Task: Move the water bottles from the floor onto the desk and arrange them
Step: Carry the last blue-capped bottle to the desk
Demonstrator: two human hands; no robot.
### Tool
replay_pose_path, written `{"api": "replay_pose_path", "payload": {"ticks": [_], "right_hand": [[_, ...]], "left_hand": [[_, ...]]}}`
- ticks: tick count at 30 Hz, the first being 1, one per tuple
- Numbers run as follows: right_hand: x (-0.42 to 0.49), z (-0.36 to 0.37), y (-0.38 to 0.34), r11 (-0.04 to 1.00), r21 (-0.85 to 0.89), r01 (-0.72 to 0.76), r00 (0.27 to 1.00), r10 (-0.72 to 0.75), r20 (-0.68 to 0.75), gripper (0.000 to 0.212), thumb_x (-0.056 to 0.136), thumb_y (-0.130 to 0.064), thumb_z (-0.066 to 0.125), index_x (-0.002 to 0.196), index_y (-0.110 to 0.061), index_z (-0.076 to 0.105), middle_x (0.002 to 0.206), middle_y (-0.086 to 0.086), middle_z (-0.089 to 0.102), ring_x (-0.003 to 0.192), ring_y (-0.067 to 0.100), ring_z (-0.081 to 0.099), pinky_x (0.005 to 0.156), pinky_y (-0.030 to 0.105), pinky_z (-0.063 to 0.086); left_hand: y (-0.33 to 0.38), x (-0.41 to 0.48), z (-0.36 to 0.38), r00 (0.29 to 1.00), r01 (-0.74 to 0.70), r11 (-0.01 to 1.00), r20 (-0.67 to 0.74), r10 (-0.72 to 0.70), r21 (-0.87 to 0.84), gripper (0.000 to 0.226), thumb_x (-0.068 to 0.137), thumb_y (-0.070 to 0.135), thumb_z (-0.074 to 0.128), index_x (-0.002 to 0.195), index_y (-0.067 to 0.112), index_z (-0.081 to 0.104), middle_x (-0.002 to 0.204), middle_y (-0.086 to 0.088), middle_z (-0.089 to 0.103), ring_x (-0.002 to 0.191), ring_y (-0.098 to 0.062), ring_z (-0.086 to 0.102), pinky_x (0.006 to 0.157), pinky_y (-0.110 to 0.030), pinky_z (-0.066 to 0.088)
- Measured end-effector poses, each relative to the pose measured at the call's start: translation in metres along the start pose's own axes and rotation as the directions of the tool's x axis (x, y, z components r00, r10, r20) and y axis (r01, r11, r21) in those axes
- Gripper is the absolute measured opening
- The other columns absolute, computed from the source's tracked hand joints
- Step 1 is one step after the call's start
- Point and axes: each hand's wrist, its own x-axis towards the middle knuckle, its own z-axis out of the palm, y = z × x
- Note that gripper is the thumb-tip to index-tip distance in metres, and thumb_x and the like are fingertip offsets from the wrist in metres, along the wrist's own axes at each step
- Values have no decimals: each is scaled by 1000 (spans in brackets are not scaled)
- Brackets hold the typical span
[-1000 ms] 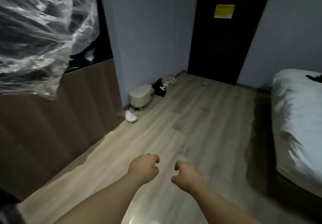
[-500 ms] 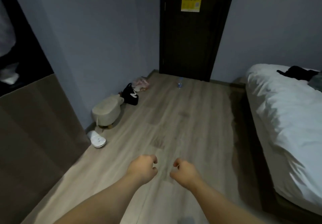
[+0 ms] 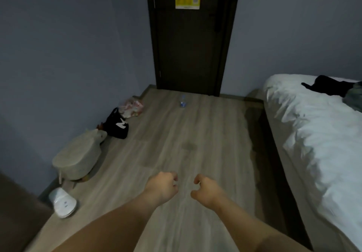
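One clear water bottle (image 3: 183, 101) with a blue label stands upright on the wooden floor, far ahead, just in front of the dark door. My left hand (image 3: 163, 187) and my right hand (image 3: 205, 192) are held out side by side over the floor, well short of the bottle. Both have their fingers curled in and hold nothing. The desk is out of view.
A bed with white bedding (image 3: 317, 138) fills the right side. Along the left wall lie a beige stool (image 3: 78, 157), a black bag (image 3: 117, 126), a pink plastic bag (image 3: 132, 107) and white slippers (image 3: 62, 202). A dark door (image 3: 190, 40) with a yellow notice closes the far end.
The view has swung from the plastic-wrapped shelf on the left toward the door, and the bottle has come to the centre. My hands keep their curled pose.
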Motion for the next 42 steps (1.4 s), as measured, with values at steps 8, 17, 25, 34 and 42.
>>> {"api": "replay_pose_path", "payload": {"ticks": [8, 17, 25, 34, 42], "right_hand": [[138, -92, -8, 997, -76, -1, 999, 5, 53, 44, 87, -31, 54, 128, -17, 46, 133, 8, 48, 119, 25, 52, 100, 37, 45], [315, -163, -33, 992, -112, -60, 997, 65, 46, 42, 85, -29, 53, 124, -15, 48, 131, 9, 49, 118, 27, 52, 98, 34, 46], [456, -242, -91, 994, -59, -91, 996, 91, -1, 42, 88, -30, 52, 128, -19, 46, 128, 5, 52, 116, 22, 53, 97, 34, 47], [606, -305, -119, 994, -55, -100, 995, 100, 14, 38, 85, -27, 55, 122, -15, 50, 125, 8, 51, 114, 25, 53, 95, 32, 47], [777, -383, -156, 993, -113, -44, 996, 52, 67, 40, 89, -29, 55, 126, -15, 48, 129, 6, 51, 113, 22, 53, 94, 31, 46]], "left_hand": [[26, 151, -54, 1000, -12, 1000, 8, 12, -11, 35, 88, 28, 47, 122, 21, 54, 124, -4, 59, 114, -22, 56, 90, -29, 46], [20, 343, -122, 1000, -19, 999, -3, 19, -43, 36, 89, 26, 48, 123, 18, 53, 130, -8, 57, 120, -26, 54, 94, -30, 46], [4, 500, -199, 998, -35, 999, 42, 36, -21, 39, 90, 26, 49, 128, 20, 52, 133, -7, 55, 122, -24, 53, 95, -28, 45], [-1, 647, -256, 1000, -11, 993, 23, 14, -113, 40, 87, 26, 52, 127, 21, 54, 132, -5, 56, 121, -21, 53, 98, -28, 45], [-4, 811, -314, 995, 50, 996, 86, -44, -78, 41, 89, 26, 51, 129, 19, 51, 133, -7, 51, 119, -22, 52, 96, -28, 45]]}}
